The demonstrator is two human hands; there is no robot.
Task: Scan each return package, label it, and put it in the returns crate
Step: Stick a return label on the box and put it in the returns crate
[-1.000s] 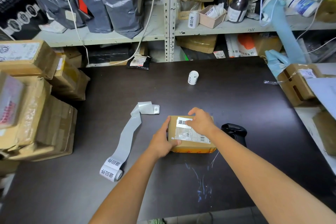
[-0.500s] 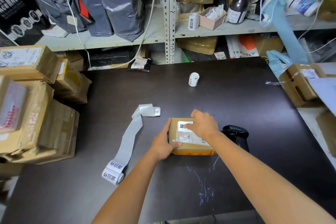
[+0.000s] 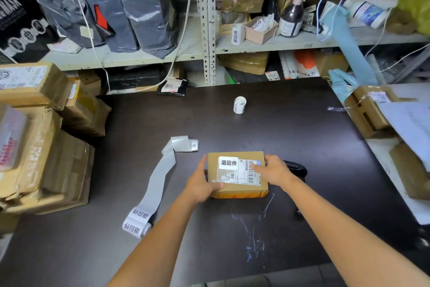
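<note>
Right hand (image 3: 275,171) slid off label (image 3: 228,163); both hands' fingers (image 3: 215,186) clasp package (image 3: 237,173) sides.

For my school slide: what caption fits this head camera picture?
Both hands, left hand and right hand, grip a labelled cardboard package on a dark table.

Tan cardboard package (image 3: 237,173), yellow band with red print on near side; white label (image 3: 228,163) black characters; dark brown desk (image 3: 290,135), pale blue scribbles near front edge.
</note>
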